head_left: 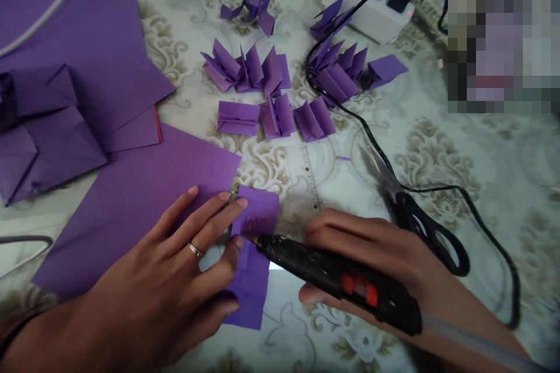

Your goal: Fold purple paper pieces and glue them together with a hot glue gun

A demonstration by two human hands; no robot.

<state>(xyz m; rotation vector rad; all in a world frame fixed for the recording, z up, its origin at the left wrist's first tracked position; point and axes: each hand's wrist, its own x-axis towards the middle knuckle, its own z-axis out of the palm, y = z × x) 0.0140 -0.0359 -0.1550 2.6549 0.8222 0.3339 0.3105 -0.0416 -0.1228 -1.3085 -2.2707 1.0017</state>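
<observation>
My right hand (pixel 371 245) is closed around a black hot glue gun (pixel 324 268) with a red patch on its side and a clear glue stick (pixel 472 344) at its back end. The gun's tip touches or hovers just over a creased purple paper strip (pixel 254 285); I cannot tell which. Shiny glue shows on the strip's upper part. My left hand (pixel 175 262), a ring on one finger, lies with fingers spread, fingertips pressing the strip's left edge. Beneath that hand is a larger purple paper sheet (pixel 144 186).
Several folded purple paper pieces (pixel 275 116) stand beyond my hands. Black-handled scissors (pixel 420 221) lie at right beside a black cord (pixel 472 192). A white power strip (pixel 371 6) is at the back. Folded purple paper packets (pixel 52 145) lie left, and a clear ruler (pixel 308 175) lies centrally.
</observation>
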